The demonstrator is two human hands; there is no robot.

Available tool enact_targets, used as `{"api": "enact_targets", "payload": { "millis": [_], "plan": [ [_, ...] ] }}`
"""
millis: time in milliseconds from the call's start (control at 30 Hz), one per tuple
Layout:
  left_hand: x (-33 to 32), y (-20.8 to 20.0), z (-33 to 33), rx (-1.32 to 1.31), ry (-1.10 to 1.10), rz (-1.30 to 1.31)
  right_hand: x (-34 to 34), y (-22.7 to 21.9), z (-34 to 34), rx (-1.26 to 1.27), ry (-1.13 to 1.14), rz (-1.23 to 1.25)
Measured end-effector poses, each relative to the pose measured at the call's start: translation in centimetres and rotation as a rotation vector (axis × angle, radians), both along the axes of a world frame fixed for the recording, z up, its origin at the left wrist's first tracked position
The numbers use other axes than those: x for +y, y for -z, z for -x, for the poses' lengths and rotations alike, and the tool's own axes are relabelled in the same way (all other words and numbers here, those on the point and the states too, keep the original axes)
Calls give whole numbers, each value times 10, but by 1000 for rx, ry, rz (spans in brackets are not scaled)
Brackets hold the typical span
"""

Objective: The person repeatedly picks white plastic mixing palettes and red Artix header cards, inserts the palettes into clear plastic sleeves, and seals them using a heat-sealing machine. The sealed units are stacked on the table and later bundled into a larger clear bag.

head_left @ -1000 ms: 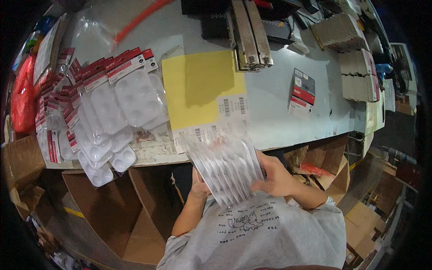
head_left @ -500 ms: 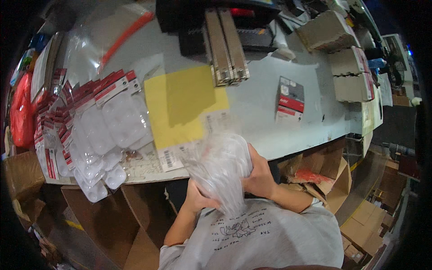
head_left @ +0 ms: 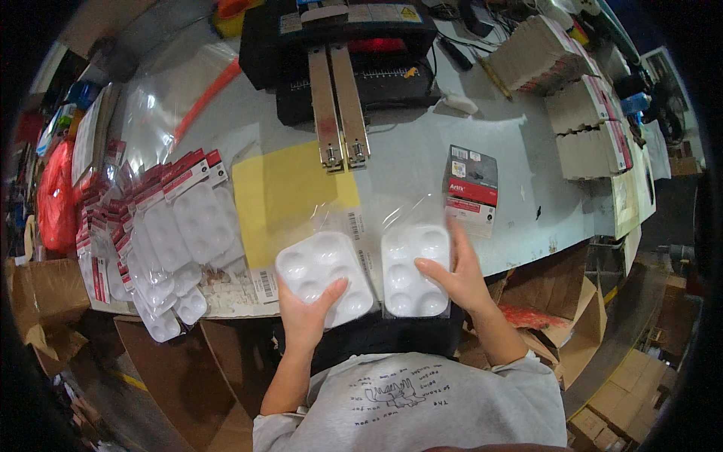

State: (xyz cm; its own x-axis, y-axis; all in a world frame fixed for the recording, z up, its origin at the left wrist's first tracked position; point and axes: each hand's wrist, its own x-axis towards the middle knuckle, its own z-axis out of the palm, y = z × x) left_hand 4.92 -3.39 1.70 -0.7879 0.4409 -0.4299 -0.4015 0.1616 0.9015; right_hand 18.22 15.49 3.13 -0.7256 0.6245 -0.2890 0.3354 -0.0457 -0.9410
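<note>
My left hand (head_left: 310,313) grips a white plastic paint palette (head_left: 320,260) with round wells, bagged in clear film, its thumb lying on the front. In my right hand (head_left: 456,271) is a second bagged white palette (head_left: 407,258), upright, thumb across its face and fingers behind. The two stand side by side, a narrow gap between them, at the table's near edge. Beyond them lies a yellow sheet (head_left: 290,184) with barcode labels (head_left: 265,286) along its near side. A grey and red header card (head_left: 471,188) rests just past my right hand.
On the left, a heap of bagged palettes with red header cards (head_left: 177,218) reaches over the table edge. A black sealing machine (head_left: 339,64) with two metal arms (head_left: 339,113) stands at the back. Card stacks (head_left: 591,151) are at the right; cardboard boxes (head_left: 553,294) stand below the table.
The bunched clear bags that both hands held together have come apart into two palettes, one in each hand. My hands have moved apart, and the view has shifted slightly.
</note>
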Motion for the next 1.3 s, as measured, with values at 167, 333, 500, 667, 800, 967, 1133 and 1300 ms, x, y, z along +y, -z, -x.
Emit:
{"api": "enact_targets", "payload": {
  "millis": [167,333,500,667,800,967,1133,1300],
  "plan": [
    [3,12,9,344,244,348,7,28,-6,-160,-67,-356],
    [5,8,0,437,317,377,-17,32,-3,-142,-7,-464],
    [9,3,12,465,264,473,24,13,8,-378,-88,-797],
    [19,3,41,611,202,424,132,23,7,-540,-405,-974],
    [35,7,47,624,224,456,144,34,-1,-537,-472,-909],
    [39,9,44,532,75,364,120,36,-10,-613,-381,-958],
    [32,9,44,633,82,321,114,35,-12,-674,-348,-977],
    [32,8,36,441,-16,-44,123,32,-10,-596,-364,-890]
  ]
}}
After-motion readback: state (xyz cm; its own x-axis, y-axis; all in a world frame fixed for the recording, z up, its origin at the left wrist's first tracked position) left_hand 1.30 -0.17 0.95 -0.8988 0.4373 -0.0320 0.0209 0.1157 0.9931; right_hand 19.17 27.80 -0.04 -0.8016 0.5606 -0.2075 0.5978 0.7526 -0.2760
